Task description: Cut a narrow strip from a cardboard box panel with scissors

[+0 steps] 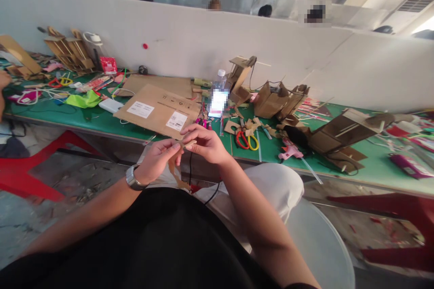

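My left hand [158, 158], a watch on its wrist, and my right hand [205, 143] meet in front of my chest above my lap. Both pinch a small strip of brown cardboard [188, 144] between fingers and thumbs. A thin curl of cardboard [174, 174] hangs down below my left hand. The hands are just short of the green table's front edge [101, 122], near a flat cardboard sheet with white labels [158, 110].
On the table lie red-and-yellow scissors [247, 140], a pink glue gun [290, 150], a water bottle [219, 92], cardboard models [342, 133] and scraps, a green bag [83, 99], a white power bank [110, 105]. Red stools [30, 167] stand left and right. A white partition wall [203, 40] backs the table.
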`<control>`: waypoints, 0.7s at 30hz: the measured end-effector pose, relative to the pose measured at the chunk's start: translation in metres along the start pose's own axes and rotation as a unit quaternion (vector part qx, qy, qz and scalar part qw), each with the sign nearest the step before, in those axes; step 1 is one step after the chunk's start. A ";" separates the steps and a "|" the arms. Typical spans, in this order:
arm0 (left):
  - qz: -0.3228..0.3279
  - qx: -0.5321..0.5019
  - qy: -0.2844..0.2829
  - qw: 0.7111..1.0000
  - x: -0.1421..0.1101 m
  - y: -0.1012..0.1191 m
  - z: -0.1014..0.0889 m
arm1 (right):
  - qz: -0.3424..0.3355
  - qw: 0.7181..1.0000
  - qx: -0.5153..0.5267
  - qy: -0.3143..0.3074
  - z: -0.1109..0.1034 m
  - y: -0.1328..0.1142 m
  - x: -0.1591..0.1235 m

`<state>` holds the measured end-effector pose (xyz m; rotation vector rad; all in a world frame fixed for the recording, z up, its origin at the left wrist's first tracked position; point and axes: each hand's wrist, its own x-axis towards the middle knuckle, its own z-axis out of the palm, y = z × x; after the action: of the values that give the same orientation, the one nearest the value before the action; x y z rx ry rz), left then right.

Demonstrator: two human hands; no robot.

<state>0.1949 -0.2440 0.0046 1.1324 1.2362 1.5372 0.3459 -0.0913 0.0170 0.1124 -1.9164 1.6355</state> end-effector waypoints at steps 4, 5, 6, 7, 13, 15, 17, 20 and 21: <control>0.039 0.103 0.001 0.994 -0.003 0.002 0.000 | 0.034 0.998 0.026 0.036 0.005 0.004 0.001; 0.045 0.119 0.002 0.992 -0.003 0.002 0.001 | 0.052 0.997 0.049 0.040 0.006 0.006 0.001; 0.050 0.133 0.003 0.990 -0.004 0.002 0.001 | 0.074 0.993 0.077 0.041 0.007 0.009 0.002; 0.055 0.147 0.005 0.988 -0.005 0.002 0.001 | 0.100 0.989 0.105 0.037 0.007 0.011 0.002; 0.056 0.184 0.012 0.981 -0.005 -0.003 0.000 | 0.174 0.973 0.150 0.013 0.006 0.018 0.002; 0.035 0.153 0.008 0.988 -0.005 -0.006 0.000 | 0.150 0.979 0.127 0.044 0.006 0.020 0.002; 0.003 0.112 -0.004 0.994 -0.006 -0.009 -0.001 | 0.122 0.985 0.083 0.087 0.006 0.022 0.003; -0.043 0.074 -0.022 0.996 -0.006 -0.014 -0.002 | 0.062 0.979 -0.052 0.186 0.007 0.025 0.002; -0.051 0.070 -0.029 0.996 -0.006 -0.015 -0.004 | 0.034 0.969 -0.115 0.214 0.007 0.025 0.002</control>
<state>0.1939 -0.2481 -0.0118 1.1766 1.3575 1.3497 0.3305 -0.0911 -0.0038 -0.3764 -1.7648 1.3323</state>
